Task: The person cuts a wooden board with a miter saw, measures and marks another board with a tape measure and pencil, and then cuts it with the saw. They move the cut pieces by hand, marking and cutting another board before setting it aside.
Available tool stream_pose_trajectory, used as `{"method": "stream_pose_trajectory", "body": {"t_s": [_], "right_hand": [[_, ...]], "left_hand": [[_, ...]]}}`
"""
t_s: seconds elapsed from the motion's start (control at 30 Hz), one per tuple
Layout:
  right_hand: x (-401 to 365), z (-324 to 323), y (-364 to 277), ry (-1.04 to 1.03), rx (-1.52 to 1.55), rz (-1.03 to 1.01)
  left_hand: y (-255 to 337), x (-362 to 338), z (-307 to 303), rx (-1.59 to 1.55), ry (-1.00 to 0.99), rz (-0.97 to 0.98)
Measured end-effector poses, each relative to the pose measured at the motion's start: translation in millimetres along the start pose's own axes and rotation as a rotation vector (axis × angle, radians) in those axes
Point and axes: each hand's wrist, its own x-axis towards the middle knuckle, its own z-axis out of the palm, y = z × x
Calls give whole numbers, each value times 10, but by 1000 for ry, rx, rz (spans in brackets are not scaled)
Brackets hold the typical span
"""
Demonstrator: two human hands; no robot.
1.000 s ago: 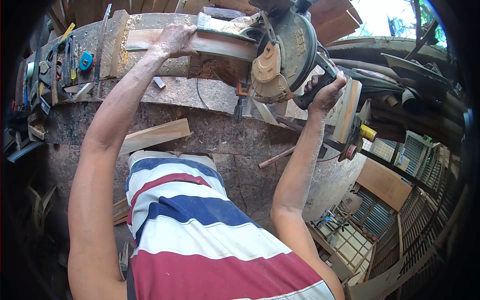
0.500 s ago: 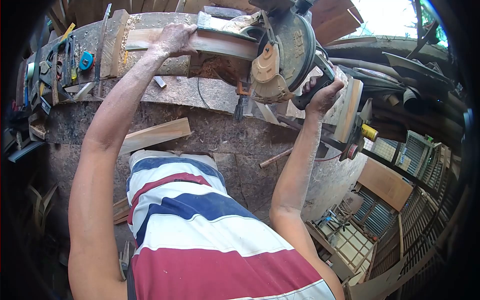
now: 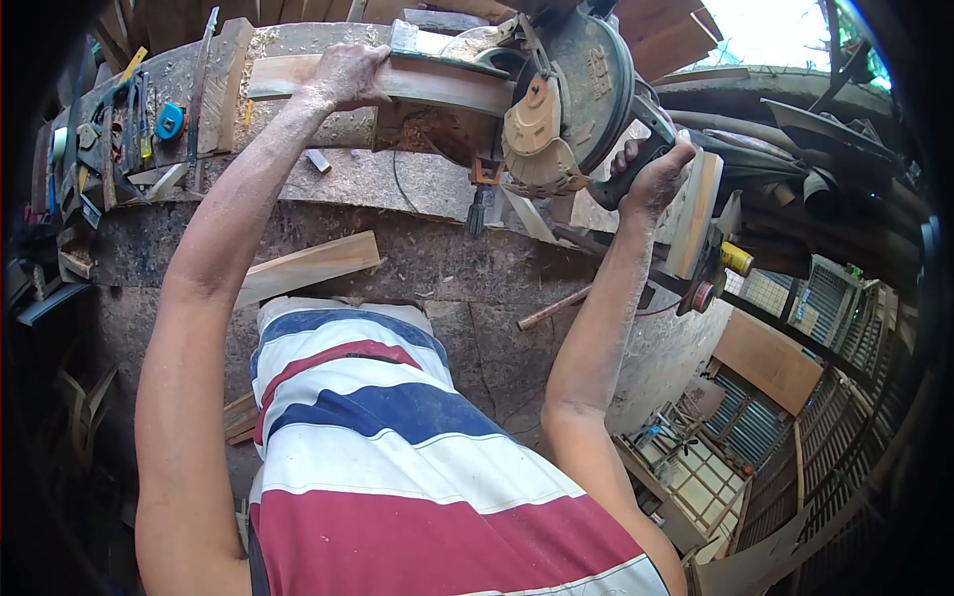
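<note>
My left hand (image 3: 350,77) is closed over a wooden board (image 3: 452,91), pressing it along the fence of a miter saw (image 3: 588,84) on the bench. Fingers of that hand wrap over the far edge of the board. Wrapped around the black saw handle (image 3: 638,164) is my right hand (image 3: 659,181). The dusty blade guard and its orange-tan cover (image 3: 537,117) hang beside the board's right end. Whether the blade touches the wood is hidden by the guard.
On the bench's left lie a blue tape measure (image 3: 171,121) and several hand tools. A wood offcut (image 3: 313,266) rests in front of me. An upright wood block (image 3: 695,214) stands right of the saw, near an angle grinder (image 3: 704,293). Sawdust covers the bench.
My right hand and the saw head have moved slightly up and to the right. The left hand and the board have stayed almost still.
</note>
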Motion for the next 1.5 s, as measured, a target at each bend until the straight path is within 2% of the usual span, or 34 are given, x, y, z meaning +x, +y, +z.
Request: {"method": "stream_pose_trajectory", "body": {"t_s": [0.27, 0.33, 0.43, 0.73, 0.97, 1.13, 1.23, 1.27, 1.37, 1.5], "right_hand": [[-70, -71, 287, 14, 42, -19], [-87, -46, 269, 16, 38, -15], [-113, -36, 276, 20, 45, -33], [-144, -40, 365, 28, 56, -40], [-146, -55, 437, 39, 131, -64], [-92, -36, 247, 21, 9, 5], [-67, -19, 178, 24, 43, -35], [-73, -25, 203, -9, 79, -31], [-116, -42, 359, 29, 93, -50], [-185, -25, 447, 36, 128, -76]], "left_hand": [[12, -9, 6, 50, -25, -7], [2, -29, -31, 30, 11, 31], [62, -41, -88, -7, -39, -32], [84, -57, -126, 19, -51, -23], [71, -53, -61, 32, 1, -14], [78, -102, -81, 3, 8, -17], [44, -62, -53, -35, -28, -24], [-23, -40, 33, -22, 31, 4], [10, -28, -29, 5, -29, -18], [19, -64, -35, 3, -8, -11]]}}
